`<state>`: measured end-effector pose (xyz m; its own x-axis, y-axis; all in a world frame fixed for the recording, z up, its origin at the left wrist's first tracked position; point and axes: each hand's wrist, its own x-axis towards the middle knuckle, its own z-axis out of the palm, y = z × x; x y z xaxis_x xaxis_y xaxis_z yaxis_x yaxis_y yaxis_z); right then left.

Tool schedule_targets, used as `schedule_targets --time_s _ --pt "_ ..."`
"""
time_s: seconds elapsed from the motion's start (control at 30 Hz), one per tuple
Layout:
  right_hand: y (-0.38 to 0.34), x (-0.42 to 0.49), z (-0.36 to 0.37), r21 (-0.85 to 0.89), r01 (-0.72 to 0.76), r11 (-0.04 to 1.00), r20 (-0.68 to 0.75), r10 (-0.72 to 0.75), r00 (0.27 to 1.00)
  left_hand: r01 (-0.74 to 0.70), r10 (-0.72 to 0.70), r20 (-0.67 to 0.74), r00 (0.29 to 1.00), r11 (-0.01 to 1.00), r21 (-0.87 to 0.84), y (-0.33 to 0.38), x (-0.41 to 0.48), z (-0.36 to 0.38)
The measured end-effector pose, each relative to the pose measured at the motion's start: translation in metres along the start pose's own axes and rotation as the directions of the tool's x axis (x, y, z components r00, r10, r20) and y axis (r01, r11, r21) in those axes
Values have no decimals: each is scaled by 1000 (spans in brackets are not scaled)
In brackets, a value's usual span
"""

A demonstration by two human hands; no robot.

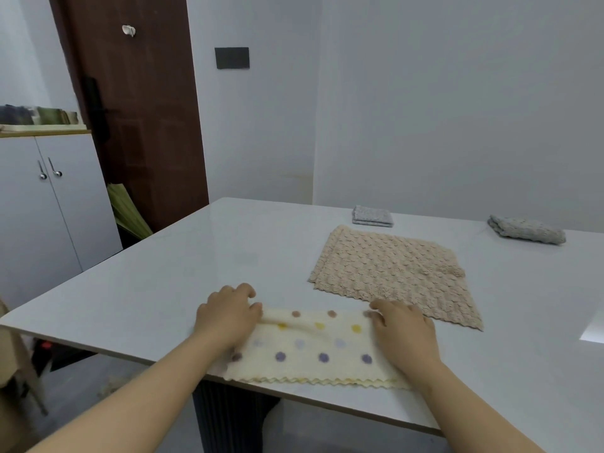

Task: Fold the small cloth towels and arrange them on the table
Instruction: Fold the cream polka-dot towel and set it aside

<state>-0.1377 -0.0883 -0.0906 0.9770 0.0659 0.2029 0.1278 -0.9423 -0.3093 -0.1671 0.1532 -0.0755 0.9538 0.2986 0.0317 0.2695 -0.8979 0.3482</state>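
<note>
**Dotted towel spans the two grips, long axis side to side**

The dotted towel [313,348] lies flat at the near edge of the surface [228,250]. Its long axis runs straight from one grip to the other. The left hand [228,317] sits on its far-left corner and the right hand [405,331] on its far-right corner, so each end is under its own hand and neither hand is nearer. From both grips the rest of the cloth stretches inward and back toward the person, ending in two stacked zigzag hems at the near edge. It looks already doubled once.

On both hands the fingers curl down onto the far edge. The cloth there is blurred, so I cannot tell whether they pinch it or only press it.

The next fold probably has to shorten the long axis by carrying one end across to the other grip.

Just beyond the right grip, the beige towel [392,276] lies spread and unfolded, close enough for a swung corner to brush it. Well beyond both grips sit the left grey bundle [372,216] and the right grey bundle [526,229], both already folded.
</note>
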Motion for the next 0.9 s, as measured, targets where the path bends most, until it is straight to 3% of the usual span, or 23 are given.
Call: schedule_targets --time_s 0.07,0.13,0.23,0.3,0.37,0.43,0.53,0.63,0.7,0.77,0.9 --pt "2 6 -3 1 -70 998 38 70 997 98 -78 169 982 989 -114 -5 6 -6" --pt "3 14 -5 38 -144 989 99 140 985 127 -63 243 968 957 -260 -5 11 -10" --pt "5 23 -4 155 -181 971 124 163 979 147 -30 263 964 887 -438 -1 14 -17" --pt "9 23 -7 306 -186 934 104 161 981 168 -27 230 973 766 -621 -2 13 -21" --pt "10 18 -15 569 -194 799 101 166 981 150 -1 186 983 594 -790 -3 11 -28" --pt "10 12 -27 778 -181 602 106 157 982 94 38 129 991 487 -868 -2 7 -37" --pt "9 8 -43 912 -136 386 92 130 987 -34 58 -6 998 484 -875 4 -1 -49" --pt "1 3 -59 911 -81 404 1 195 981 -210 75 -212 974 636 -743 17 -10 -60" --pt "-1 1 -67 896 -66 438 -27 203 979 -225 58 -245 968 635 -739 23 -11 -68" --pt "-1 0 -72 872 -63 486 -28 177 984 -134 10 -160 987 595 -793 26 -8 -69" --pt "6 -1 -61 767 -119 630 -13 200 980 151 -88 125 988 675 -722 21 -3 -42"
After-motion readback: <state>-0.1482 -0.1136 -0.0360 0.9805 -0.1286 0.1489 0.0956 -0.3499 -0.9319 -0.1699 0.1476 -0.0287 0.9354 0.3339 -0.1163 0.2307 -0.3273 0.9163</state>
